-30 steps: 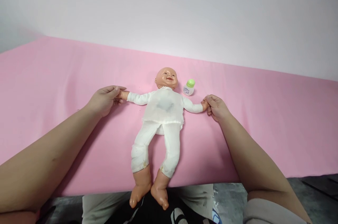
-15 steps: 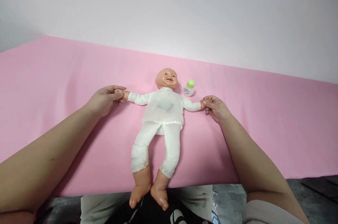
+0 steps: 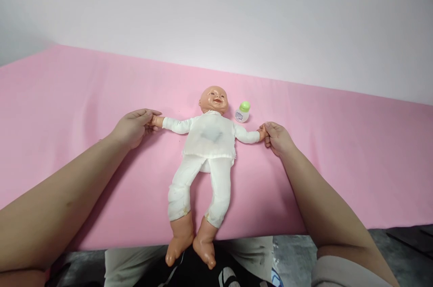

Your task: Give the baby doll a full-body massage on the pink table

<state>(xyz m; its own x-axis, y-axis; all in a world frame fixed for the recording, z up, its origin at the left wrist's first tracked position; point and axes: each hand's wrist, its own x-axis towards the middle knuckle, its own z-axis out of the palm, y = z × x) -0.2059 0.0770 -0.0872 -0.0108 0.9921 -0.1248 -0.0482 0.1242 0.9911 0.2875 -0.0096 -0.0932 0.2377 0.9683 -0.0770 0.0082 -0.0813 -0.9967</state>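
Flat on its back on the pink cloth-covered table (image 3: 67, 97) lies a bald plastic baby doll in white clothes (image 3: 208, 143), feet past the table's near edge. Left hand (image 3: 133, 127) and right hand (image 3: 277, 136) each pinch one outstretched doll hand; a small white bottle with a green cap (image 3: 242, 112) stands just beside the doll's head.

A bald baby doll (image 3: 207, 143) in a white suit lies face up on the pink table, arms spread wide, each small hand pinched in the person's fingers, bare feet apparently hanging past the near edge.
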